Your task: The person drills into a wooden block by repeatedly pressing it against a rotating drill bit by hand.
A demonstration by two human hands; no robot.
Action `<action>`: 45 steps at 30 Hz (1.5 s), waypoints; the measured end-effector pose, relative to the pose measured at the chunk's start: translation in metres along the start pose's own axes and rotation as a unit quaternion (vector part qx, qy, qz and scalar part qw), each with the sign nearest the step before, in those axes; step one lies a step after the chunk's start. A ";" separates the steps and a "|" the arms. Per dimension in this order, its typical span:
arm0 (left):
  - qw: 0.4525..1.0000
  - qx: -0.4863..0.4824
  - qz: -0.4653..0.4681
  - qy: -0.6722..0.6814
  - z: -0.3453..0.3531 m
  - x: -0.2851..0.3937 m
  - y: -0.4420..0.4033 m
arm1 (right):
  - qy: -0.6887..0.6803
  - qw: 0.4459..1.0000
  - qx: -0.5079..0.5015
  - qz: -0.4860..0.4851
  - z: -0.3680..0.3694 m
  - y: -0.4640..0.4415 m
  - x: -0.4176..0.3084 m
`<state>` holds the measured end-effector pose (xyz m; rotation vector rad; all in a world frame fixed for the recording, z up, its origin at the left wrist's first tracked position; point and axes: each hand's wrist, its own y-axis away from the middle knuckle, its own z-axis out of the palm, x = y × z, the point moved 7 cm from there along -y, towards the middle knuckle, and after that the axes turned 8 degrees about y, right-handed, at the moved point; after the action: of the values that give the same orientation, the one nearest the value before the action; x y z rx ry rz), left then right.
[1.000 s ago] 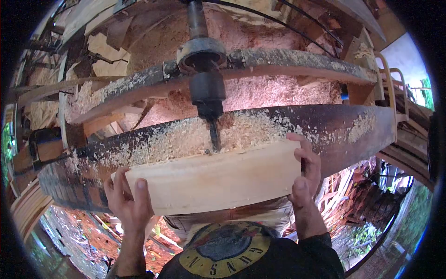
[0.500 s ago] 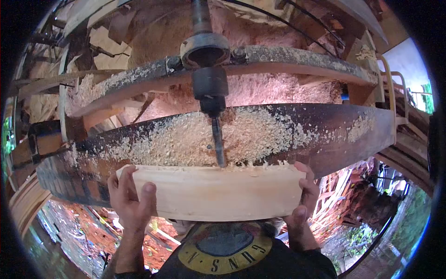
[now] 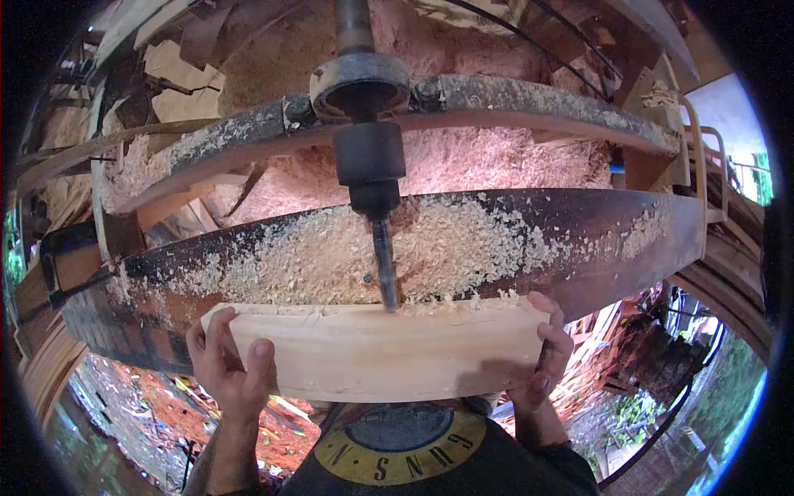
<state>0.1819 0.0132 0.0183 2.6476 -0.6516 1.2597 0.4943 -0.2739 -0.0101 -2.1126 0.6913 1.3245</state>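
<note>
A pale wooden board (image 3: 389,351) lies across the front of the work table, held at both ends. At its left end my left hand (image 3: 234,364) is closed, fingers over the far corner and thumb on the near face. My right hand (image 3: 542,355) grips the right end, fingers curled round the edge. The drill bit (image 3: 384,264) hangs from a dark chuck (image 3: 370,153) and reaches the board's far edge near the middle. Ragged shavings cling along that edge. Whether the bit is spinning I cannot tell.
Wood chips (image 3: 314,256) are heaped on the dark table (image 3: 595,248) behind the board. A horizontal beam (image 3: 529,107) crosses behind the chuck. A clamp (image 3: 54,264) sits at the left, and scrap wood with shavings covers the ground below.
The board and both hands appear slightly lower in the view, with more of the board's far edge showing. The camera view has shifted a little. Both hands keep their hold.
</note>
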 end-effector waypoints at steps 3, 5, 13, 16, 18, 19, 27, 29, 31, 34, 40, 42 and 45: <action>1.000 0.008 0.002 0.019 0.000 0.000 0.000 | 0.005 1.000 -0.007 0.000 0.000 -0.004 0.000; 0.999 0.013 0.000 0.034 0.002 0.001 -0.001 | 0.006 1.000 -0.015 -0.010 -0.001 -0.007 0.002; 0.999 -0.011 0.005 -0.050 0.000 0.007 -0.002 | -0.020 1.000 -0.021 -0.011 0.000 -0.016 0.003; 1.000 0.014 -0.005 0.012 0.001 0.002 -0.002 | -0.019 0.999 -0.019 -0.019 0.002 -0.023 0.006; 1.000 0.010 -0.011 -0.008 0.001 0.003 -0.003 | -0.029 0.999 -0.023 -0.031 0.004 -0.031 0.007; 1.000 0.007 -0.015 -0.017 0.001 0.004 -0.004 | -0.026 0.999 -0.024 -0.033 0.003 -0.033 0.008; 0.998 0.013 -0.007 -0.062 0.003 0.014 -0.013 | -0.034 0.999 -0.021 -0.028 0.007 -0.054 0.011; 0.998 0.019 -0.010 -0.053 0.004 0.014 -0.015 | -0.044 0.998 -0.021 -0.029 0.008 -0.057 0.013; 0.999 0.030 -0.006 -0.032 0.005 0.011 -0.014 | -0.040 0.998 -0.023 -0.033 0.008 -0.059 0.014; 0.999 0.024 -0.020 -0.040 0.004 0.011 -0.015 | -0.024 0.999 -0.025 -0.038 0.006 -0.060 0.014; 0.998 0.007 -0.030 -0.050 0.000 0.009 -0.014 | -0.026 0.999 -0.023 -0.026 0.006 -0.047 0.008; 1.000 0.010 -0.017 -0.024 0.000 0.011 -0.005 | -0.008 0.999 -0.036 -0.023 0.000 -0.029 0.008; 1.000 0.007 -0.002 -0.025 -0.002 0.010 0.002 | -0.037 0.999 0.020 0.010 0.001 -0.009 -0.003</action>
<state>0.1856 0.0081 0.0271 2.6983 -0.6479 1.2052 0.4987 -0.2668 -0.0060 -2.0201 0.7042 1.3811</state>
